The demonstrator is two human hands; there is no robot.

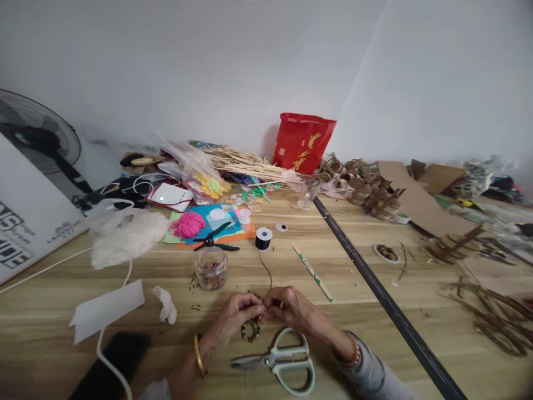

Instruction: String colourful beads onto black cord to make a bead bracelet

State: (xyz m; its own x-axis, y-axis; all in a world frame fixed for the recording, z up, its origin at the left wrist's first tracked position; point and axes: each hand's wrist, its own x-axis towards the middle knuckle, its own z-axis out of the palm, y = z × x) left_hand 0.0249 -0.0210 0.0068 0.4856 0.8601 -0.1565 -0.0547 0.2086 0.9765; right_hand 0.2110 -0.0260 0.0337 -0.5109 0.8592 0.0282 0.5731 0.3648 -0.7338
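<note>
My left hand (241,312) pinches a string of multicoloured beads (250,333), which hangs in a loop below the fingers. Fingertip to fingertip with it, my right hand (291,306) is closed in a pinch where the black cord (268,272) comes down; the exact grip is partly hidden. That cord runs from a spool (264,239) standing farther back. Scissors with pale green handles (291,351) lie just below both hands. A glass jar of small beads (212,270) stands beyond my left hand, with a few tiny dark pieces scattered by it.
Black-handled pliers (214,243) and pink yarn (188,225) lie on coloured sheets. A green-and-white paper-wrapped stick (313,273) is at right, before a dark strip (375,283). A phone (112,364) and white cable lie front left. Twig crafts (377,197) and a red bag (303,143) are behind.
</note>
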